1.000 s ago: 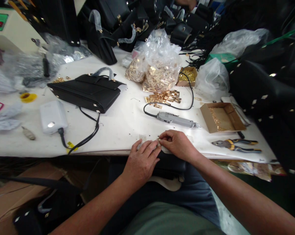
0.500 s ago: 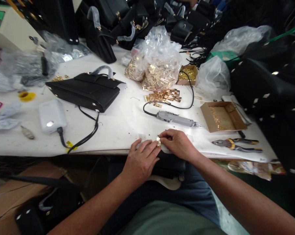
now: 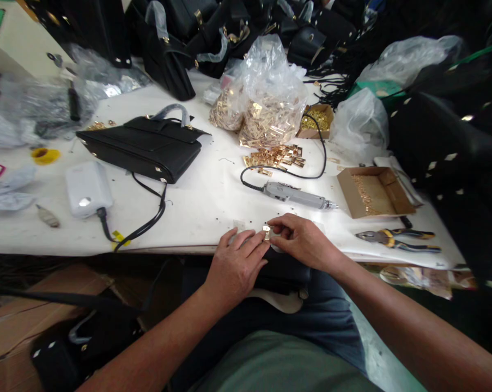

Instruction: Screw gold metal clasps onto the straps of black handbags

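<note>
My left hand (image 3: 236, 269) lies flat at the table's front edge, fingers apart, its fingertips next to a small gold metal clasp plate (image 3: 266, 233). From the other side, my right hand (image 3: 301, 240) has its fingers curled, with index finger and thumb at the plate's right edge. Below my hands a black bag (image 3: 284, 272) rests on my lap, partly covered by them; a pale handle hangs under it. A grey electric screwdriver (image 3: 297, 195) lies just beyond my right hand, its tip pointing right.
Pliers (image 3: 396, 239) and a cardboard box (image 3: 405, 204) of small gold parts are at the right. Loose gold plates (image 3: 274, 158) lie before a clear plastic bag (image 3: 272, 103) of more. A black handbag (image 3: 143, 147) and a white power adapter (image 3: 88, 188) are at the left.
The gold plate has turned slightly and now shows as one upright piece between my hands. My right fingers have shifted a little along its right side; my left hand stays flat.
</note>
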`<state>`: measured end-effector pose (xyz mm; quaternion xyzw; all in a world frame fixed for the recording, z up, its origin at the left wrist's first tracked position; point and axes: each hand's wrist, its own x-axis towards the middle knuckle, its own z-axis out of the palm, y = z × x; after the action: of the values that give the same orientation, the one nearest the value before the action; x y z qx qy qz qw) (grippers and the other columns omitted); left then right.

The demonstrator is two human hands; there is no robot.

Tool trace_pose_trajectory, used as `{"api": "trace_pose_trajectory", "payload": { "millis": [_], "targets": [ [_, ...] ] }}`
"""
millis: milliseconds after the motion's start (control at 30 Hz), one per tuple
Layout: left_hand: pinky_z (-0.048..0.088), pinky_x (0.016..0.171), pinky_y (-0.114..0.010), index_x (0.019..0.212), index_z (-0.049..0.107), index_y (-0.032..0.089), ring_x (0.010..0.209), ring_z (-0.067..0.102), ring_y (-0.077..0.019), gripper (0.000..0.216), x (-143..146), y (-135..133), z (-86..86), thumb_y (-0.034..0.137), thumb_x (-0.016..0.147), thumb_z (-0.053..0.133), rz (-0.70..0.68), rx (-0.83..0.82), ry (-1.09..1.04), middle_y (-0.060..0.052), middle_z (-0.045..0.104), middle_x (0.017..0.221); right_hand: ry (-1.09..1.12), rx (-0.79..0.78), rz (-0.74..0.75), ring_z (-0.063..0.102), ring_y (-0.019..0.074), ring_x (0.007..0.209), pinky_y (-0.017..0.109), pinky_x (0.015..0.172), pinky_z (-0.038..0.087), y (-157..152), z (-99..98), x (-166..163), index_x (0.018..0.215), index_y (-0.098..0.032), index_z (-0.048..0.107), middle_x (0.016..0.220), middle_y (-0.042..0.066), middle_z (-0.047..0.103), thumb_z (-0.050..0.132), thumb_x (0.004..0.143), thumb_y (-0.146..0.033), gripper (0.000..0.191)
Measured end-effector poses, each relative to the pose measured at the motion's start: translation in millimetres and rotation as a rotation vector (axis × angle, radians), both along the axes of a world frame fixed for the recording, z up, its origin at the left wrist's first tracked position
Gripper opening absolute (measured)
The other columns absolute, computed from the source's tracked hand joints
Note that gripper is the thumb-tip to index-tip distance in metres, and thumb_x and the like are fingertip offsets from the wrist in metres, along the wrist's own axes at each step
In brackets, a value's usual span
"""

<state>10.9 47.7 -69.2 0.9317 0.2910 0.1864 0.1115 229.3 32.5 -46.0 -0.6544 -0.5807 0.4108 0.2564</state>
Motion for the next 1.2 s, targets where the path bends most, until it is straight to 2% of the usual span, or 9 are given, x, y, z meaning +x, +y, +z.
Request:
{"api": "trace_pose_trajectory", "payload": {
  "millis": [167,367,600,833,1200],
  "targets": [
    [0.040,0.114,-0.051,0.127,0.068,0.023,0.126,0.061,-0.0263,0.029,-0.6,0.6,-0.1,0.027,0.099,0.062,-0.006,0.012,-0.028,-0.006,0.068,0.139,-0.033,0.037,0.017,0.061,0.0124,0.074,0.025,0.069,0.050,-0.9,-2.5,-0.5,0.105,-0.019,0.076,0.094,0.002,0.069,0.067,0.085,-0.013,0.022],
    [0.043,0.113,-0.049,0.122,0.070,0.023,0.125,0.063,-0.0256,0.025,-0.8,0.5,0.2,0.024,0.099,0.062,-0.017,0.063,-0.061,-0.004,0.070,0.136,-0.030,0.038,0.010,0.059,0.0109,0.068,0.024,0.064,0.049,-0.2,-0.9,-1.4,0.106,-0.019,0.075,0.093,0.002,0.070,0.070,0.083,-0.014,0.024],
    [0.043,0.113,-0.052,0.126,0.070,0.023,0.127,0.062,-0.0277,0.028,-0.9,2.5,3.4,0.026,0.100,0.059,-0.035,0.033,0.044,-0.004,0.066,0.142,-0.099,0.125,-0.001,0.058,0.0107,0.067,0.024,0.064,0.048,-2.6,-7.1,-3.9,0.102,-0.018,0.074,0.087,0.001,0.067,0.071,0.082,-0.013,0.020],
    [0.044,0.112,-0.052,0.124,0.071,0.023,0.128,0.061,-0.0275,0.027,0.9,1.7,6.5,0.027,0.100,0.059,-0.032,0.023,0.060,-0.004,0.066,0.142,-0.066,0.095,0.024,0.060,0.0105,0.068,0.024,0.064,0.049,-4.3,-7.5,0.2,0.112,-0.018,0.072,0.091,0.001,0.067,0.071,0.080,-0.011,0.032],
    [0.045,0.112,-0.053,0.124,0.071,0.023,0.127,0.061,-0.0280,0.028,0.2,3.5,7.2,0.026,0.099,0.060,-0.035,0.015,0.066,-0.005,0.065,0.142,-0.023,0.076,0.006,0.061,0.0117,0.070,0.024,0.066,0.049,-1.7,-7.4,-1.0,0.108,-0.018,0.074,0.091,0.001,0.068,0.072,0.080,-0.011,0.029]
  ]
}}
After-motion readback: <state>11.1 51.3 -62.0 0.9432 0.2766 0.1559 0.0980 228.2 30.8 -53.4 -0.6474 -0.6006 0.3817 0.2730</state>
